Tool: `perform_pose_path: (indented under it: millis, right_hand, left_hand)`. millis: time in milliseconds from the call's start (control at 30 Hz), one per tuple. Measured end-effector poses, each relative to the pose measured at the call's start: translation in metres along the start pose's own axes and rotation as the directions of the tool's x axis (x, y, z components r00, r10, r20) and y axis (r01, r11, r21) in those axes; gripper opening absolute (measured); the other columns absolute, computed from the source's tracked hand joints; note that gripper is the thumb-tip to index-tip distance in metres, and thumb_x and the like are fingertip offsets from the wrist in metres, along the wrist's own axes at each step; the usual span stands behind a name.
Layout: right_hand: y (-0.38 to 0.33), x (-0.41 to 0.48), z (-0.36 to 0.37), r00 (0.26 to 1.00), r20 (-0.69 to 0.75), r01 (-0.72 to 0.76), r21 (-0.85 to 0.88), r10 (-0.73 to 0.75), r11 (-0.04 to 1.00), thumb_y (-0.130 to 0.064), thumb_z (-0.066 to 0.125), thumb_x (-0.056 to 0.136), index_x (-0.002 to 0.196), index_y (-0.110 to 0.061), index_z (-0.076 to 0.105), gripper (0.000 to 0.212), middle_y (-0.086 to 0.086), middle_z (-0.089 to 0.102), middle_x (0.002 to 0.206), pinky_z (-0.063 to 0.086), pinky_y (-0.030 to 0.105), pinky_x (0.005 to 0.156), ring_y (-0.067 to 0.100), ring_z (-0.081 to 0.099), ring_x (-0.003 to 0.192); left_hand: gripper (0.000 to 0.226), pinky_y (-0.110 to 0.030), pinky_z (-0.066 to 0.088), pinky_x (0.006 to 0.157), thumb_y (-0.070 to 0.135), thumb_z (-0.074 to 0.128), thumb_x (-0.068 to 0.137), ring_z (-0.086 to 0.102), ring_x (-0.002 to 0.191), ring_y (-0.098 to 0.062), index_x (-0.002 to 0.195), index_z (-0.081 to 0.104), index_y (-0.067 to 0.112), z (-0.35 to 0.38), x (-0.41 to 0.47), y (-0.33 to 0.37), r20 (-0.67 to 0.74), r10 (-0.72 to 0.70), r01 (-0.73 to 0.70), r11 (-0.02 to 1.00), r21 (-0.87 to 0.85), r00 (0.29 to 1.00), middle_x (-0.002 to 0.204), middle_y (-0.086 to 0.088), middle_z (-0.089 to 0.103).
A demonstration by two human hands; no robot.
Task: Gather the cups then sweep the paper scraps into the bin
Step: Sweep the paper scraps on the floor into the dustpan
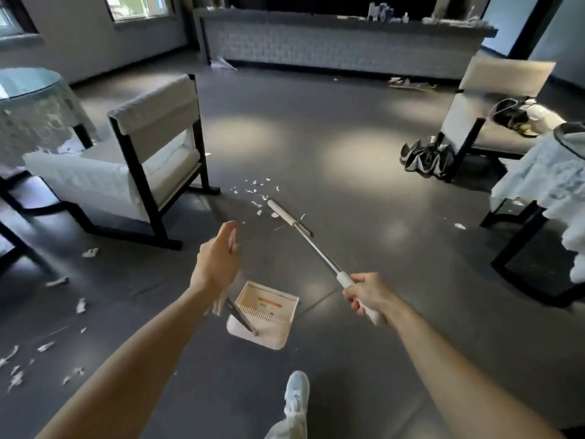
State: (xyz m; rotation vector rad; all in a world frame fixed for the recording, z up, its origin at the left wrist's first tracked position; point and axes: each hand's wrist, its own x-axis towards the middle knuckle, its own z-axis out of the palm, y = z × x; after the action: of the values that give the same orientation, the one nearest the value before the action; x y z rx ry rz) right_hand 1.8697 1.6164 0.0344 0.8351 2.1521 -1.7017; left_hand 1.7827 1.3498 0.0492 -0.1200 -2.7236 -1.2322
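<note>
My right hand [364,296] grips the white end of a broom handle [319,255], a metal pole running forward and left. Its narrow white head [283,213] rests on the dark floor at the edge of a cluster of small white paper scraps [253,190]. A beige dustpan [269,331] sits on the floor below my hands; its dark handle [242,316] rises toward my left wrist and its top is hidden behind my forearm. My left hand [218,264] hovers above it, fingers extended forward, with nothing seen in it. More scraps [15,365] lie at the lower left. No cups are visible.
A white armchair with a black frame [142,160] stands on the left beside a cloth-covered round table [31,99]. Another chair [487,106] and a draped table [550,179] are on the right, with a folded umbrella [424,156] on the floor. A counter [332,36] spans the back. My shoe [296,394] is below.
</note>
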Motion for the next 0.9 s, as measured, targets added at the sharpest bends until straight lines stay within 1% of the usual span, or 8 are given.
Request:
perform_pose_path:
  millis: [67,167,267,400,533,700,800,900]
  right_hand:
    - [-0.03,0.066,-0.015,1.0,0.008,0.011,-0.007,-0.011,1.0,0.014,0.047,0.086,0.119,0.004,0.055,0.036,0.009,0.046,0.061,0.025,0.013,0.032,0.012,0.036,0.04]
    - [-0.085,0.161,-0.036,1.0,0.018,0.007,0.008,-0.007,1.0,0.014,0.046,0.086,0.119,0.01,0.053,0.033,0.009,0.044,0.061,0.023,0.013,0.033,0.01,0.034,0.038]
    - [-0.152,0.247,-0.065,0.999,0.038,0.028,-0.012,-0.027,1.0,0.012,0.045,0.088,0.118,0.009,0.055,0.031,0.008,0.044,0.059,0.022,0.012,0.033,0.007,0.033,0.03]
    - [-0.223,0.352,-0.1,0.998,0.048,0.042,-0.05,-0.04,0.998,0.012,0.045,0.087,0.122,-0.001,0.056,0.039,0.005,0.048,0.057,0.026,0.011,0.033,0.006,0.035,0.028]
    - [-0.292,0.479,-0.121,0.996,0.061,0.076,-0.075,-0.071,0.994,0.013,0.048,0.084,0.127,-0.003,0.054,0.046,0.006,0.051,0.059,0.028,0.013,0.033,0.011,0.036,0.037]
    - [-0.387,0.645,-0.149,0.988,0.115,0.112,-0.085,-0.102,0.99,0.013,0.047,0.087,0.129,-0.002,0.051,0.045,0.008,0.048,0.063,0.027,0.012,0.032,0.007,0.036,0.034]
    - [-0.456,0.736,-0.168,0.978,0.183,0.117,-0.09,-0.099,0.989,0.01,0.046,0.09,0.124,0.002,0.053,0.037,0.007,0.046,0.062,0.026,0.011,0.031,0.006,0.036,0.032]
    - [-0.52,0.811,-0.173,0.974,0.205,0.118,-0.084,-0.098,0.989,0.006,0.045,0.094,0.12,0.005,0.054,0.028,0.006,0.045,0.061,0.024,0.011,0.03,0.004,0.033,0.028]
  left_hand:
    - [0.039,-0.035,0.05,0.067,0.009,0.044,0.084,0.058,0.073,-0.028,0.109,0.045,0.039,0.036,0.066,0.006,0.011,0.0,0.001,1.0,-0.016,1.0,0.084,-0.003,0.062]
    - [0.041,-0.032,0.049,0.059,0.01,0.042,0.084,0.058,0.065,-0.024,0.108,0.043,0.044,0.081,0.169,0.017,0.034,-0.024,0.025,1.0,-0.016,0.999,0.078,-0.004,0.06]
    - [0.041,-0.035,0.05,0.06,0.008,0.044,0.086,0.06,0.068,-0.027,0.108,0.045,0.042,0.11,0.272,0.041,0.027,-0.018,0.019,0.999,-0.043,0.999,0.081,-0.006,0.061]
    - [0.043,-0.034,0.05,0.061,0.009,0.046,0.087,0.058,0.067,-0.02,0.115,0.046,0.041,0.146,0.396,0.07,0.023,-0.006,0.007,1.0,-0.026,1.0,0.079,0.0,0.059]
    - [0.039,-0.03,0.045,0.056,0.007,0.045,0.089,0.052,0.06,-0.015,0.116,0.047,0.034,0.197,0.522,0.075,-0.033,0.012,-0.012,1.0,-0.002,0.999,0.073,0.001,0.057]
    - [0.041,-0.036,0.054,0.067,0.007,0.046,0.089,0.062,0.072,-0.022,0.122,0.047,0.03,0.269,0.687,0.071,-0.094,-0.031,0.033,0.999,0.018,0.995,0.094,-0.005,0.066]
    - [0.04,-0.029,0.047,0.064,0.012,0.045,0.09,0.059,0.071,-0.022,0.126,0.047,0.027,0.302,0.787,0.074,-0.163,-0.053,0.069,0.993,0.095,0.985,0.093,-0.009,0.067]
    - [0.04,-0.028,0.044,0.064,0.012,0.045,0.089,0.06,0.073,-0.025,0.126,0.046,0.029,0.315,0.864,0.079,-0.204,-0.101,0.125,0.986,0.109,0.974,0.09,-0.008,0.065]
